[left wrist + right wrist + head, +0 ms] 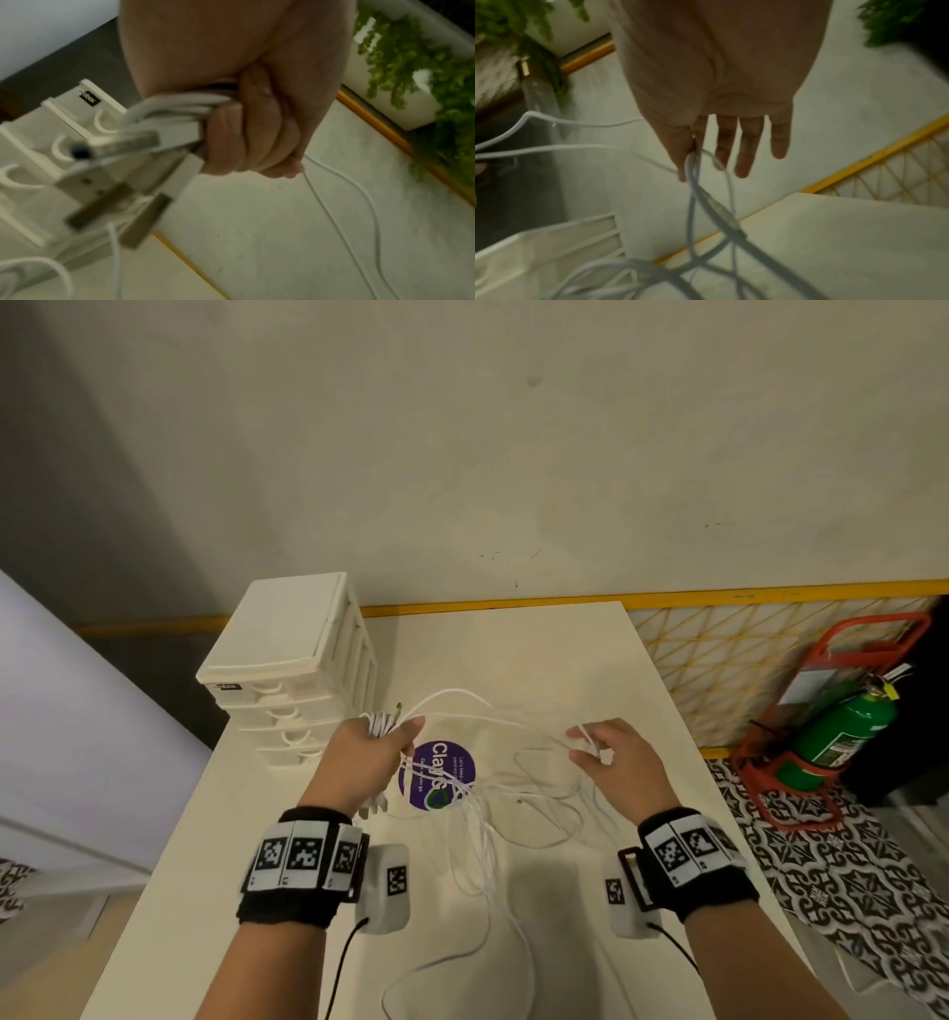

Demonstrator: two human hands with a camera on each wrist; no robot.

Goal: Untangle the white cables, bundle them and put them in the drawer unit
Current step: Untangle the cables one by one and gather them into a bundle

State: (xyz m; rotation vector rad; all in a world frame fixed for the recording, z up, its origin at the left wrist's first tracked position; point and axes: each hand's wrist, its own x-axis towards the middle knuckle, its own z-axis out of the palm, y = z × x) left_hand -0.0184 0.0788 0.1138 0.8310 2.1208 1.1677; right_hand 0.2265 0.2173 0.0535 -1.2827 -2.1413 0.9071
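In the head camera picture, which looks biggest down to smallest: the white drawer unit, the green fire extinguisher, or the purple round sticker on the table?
1. Drawer unit, clearly the largest.
2. Extinguisher, narrower; its base is partly hidden by the red stand.
3. Sticker, smallest, partly covered by cables.
This is apparent size only, since the wide lens distorts.

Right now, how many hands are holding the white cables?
2. The left hand grips a bunch of white cables beside the drawer unit; the right hand pinches a few strands above the table.
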